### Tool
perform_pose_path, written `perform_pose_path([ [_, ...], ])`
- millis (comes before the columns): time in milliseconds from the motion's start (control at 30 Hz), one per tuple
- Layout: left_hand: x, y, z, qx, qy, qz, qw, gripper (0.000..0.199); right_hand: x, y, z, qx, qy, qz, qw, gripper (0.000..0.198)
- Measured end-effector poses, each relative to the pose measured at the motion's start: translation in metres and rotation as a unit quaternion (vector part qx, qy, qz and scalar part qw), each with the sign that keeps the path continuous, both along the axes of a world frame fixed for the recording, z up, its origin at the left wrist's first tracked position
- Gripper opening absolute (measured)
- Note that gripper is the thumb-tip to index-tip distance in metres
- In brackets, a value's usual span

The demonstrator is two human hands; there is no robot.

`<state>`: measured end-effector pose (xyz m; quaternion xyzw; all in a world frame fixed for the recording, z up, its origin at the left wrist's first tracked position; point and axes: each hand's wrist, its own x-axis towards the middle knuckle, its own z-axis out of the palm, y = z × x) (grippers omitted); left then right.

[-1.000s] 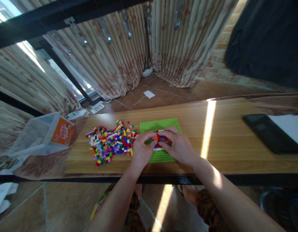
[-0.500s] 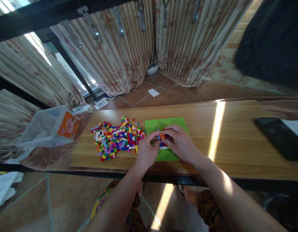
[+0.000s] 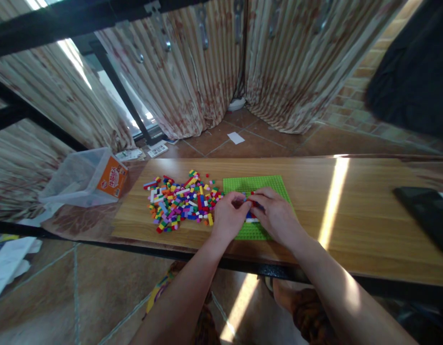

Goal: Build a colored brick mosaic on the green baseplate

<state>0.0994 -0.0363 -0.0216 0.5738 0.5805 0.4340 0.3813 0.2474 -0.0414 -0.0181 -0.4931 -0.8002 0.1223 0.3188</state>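
Note:
My left hand and my right hand meet over a green studded baseplate. Their thumbs and forefingers pinch together at small toy building bricks, of which a bit of red shows. The fingers cover most of these bricks, so their shape is hidden. Just below the fingertips, blue and white bricks show on the baseplate. Left of my left hand spreads a loose pile of toy bricks in many colours.
The baseplate lies on a long wooden table. A black flat object rests at its right end. Beyond the left end stands a clear plastic bin with an orange label. Curtains hang behind.
The view has shifted, so the table sits further right. My fingertips have drawn closer together, and the orange brick seen between them before is now covered.

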Motion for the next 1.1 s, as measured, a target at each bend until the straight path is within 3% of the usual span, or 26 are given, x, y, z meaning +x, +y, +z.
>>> perform_pose_path([
  [200,0.003,0.003,0.007,-0.026,-0.005,0.012,1.000,0.004,0.002,-0.001,-0.006,-0.010,0.047,-0.013,0.999,0.021],
  [600,-0.002,0.007,0.003,-0.020,-0.024,-0.009,0.999,0.007,0.001,-0.001,-0.011,-0.032,0.169,-0.043,0.984,0.015],
  [1100,0.001,0.010,0.001,-0.029,-0.003,0.012,1.000,0.010,-0.001,-0.001,-0.012,-0.040,0.166,-0.043,0.984,0.017],
])
